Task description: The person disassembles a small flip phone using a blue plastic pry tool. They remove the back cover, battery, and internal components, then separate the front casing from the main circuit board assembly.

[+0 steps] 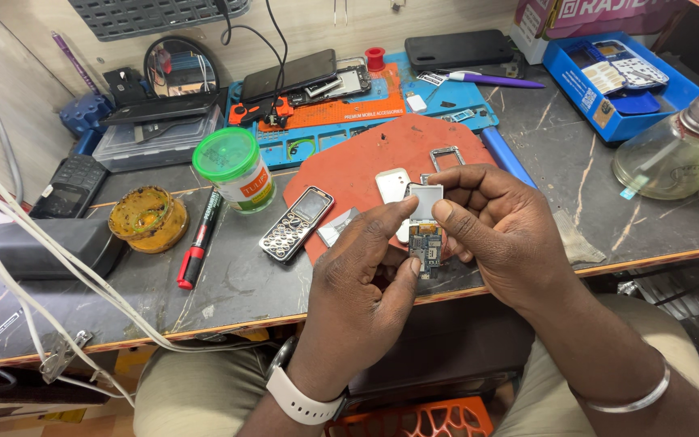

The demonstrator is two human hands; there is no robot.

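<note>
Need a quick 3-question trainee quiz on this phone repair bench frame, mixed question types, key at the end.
1. True or false: the left hand and right hand both grip the small phone circuit board with its silver screen.
2. Which lies directly left of the silver keypad phone? A) clear glass bottle B) red-and-black marker pen C) purple pen
3. Fill in: the green-lidded round plastic jar stands on the dark scratched workbench, to the ___ of the red rubber mat.

Key: 1 true; 2 B; 3 left.
</note>
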